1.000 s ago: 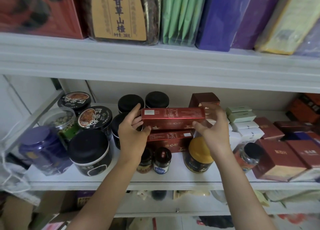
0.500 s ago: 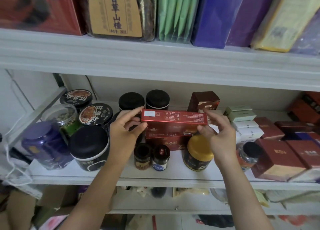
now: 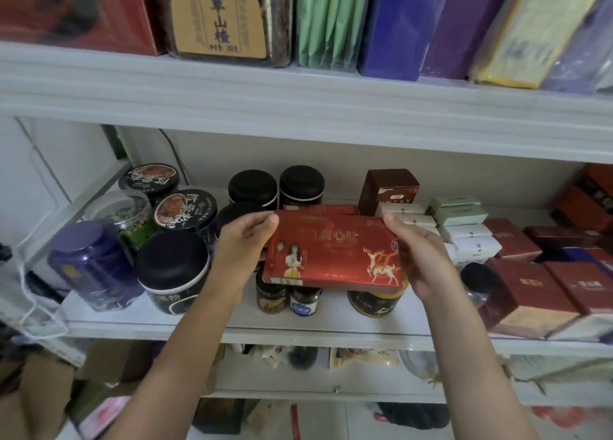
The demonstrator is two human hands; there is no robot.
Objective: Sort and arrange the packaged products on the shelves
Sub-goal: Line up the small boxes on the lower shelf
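Red box (image 3: 335, 250): one, flat, carried by both hands just in front of the middle shelf (image 3: 298, 330). Its printed face, with a figure and gold deer, tilts up toward the camera.
Second red box (image 3: 318, 208): one, just behind the red box. Only its top edge shows.
Left grip (image 3: 242, 250): clasps the red box's left end, thumb on top at the far corner and fingers hidden underneath. The forearm rises from lower left.
Right grip (image 3: 421, 257): clasps the red box's right end, thumb on the far corner and palm against the side. The forearm rises from lower right.
Small jars (image 3: 271, 297): two, side by side directly under the red box's near edge.
Yellow-lidded jar (image 3: 376, 302): one, under the red box's right half and mostly covered.
Black-lidded jars (image 3: 172, 267): four. Two stand behind the red box, one is behind the left grip, and one large one is to its left.
Printed-lid tubs (image 3: 185, 207): two, left of the red box.
Clear jar (image 3: 116, 211): one, further left.
Blue jar (image 3: 89, 260): one, furthest left.
Brown box (image 3: 388, 187): one, upright behind the red box's right corner.
Pale boxes (image 3: 467, 232): stacked right of the red box, the exact count unclear.
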